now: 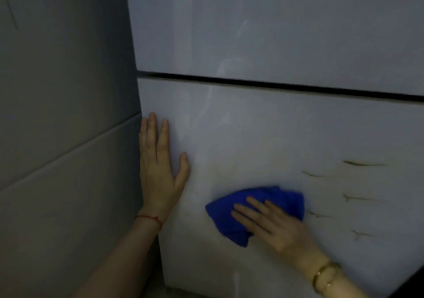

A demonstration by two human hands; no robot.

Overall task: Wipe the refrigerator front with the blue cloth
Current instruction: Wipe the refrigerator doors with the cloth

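Note:
The white refrigerator front [286,137] fills most of the view, with a dark gap between its upper and lower doors. My right hand [273,224] lies flat on a crumpled blue cloth [226,212] and presses it against the lower door. My left hand [160,160] rests flat on that door's left edge, fingers apart and pointing up, holding nothing. Several brown streaks [358,196] mark the door just right of the cloth.
A grey tiled wall [64,125] stands directly left of the refrigerator. A strip of floor [160,294] shows under the lower door. A dark edge [413,284] cuts the bottom right corner.

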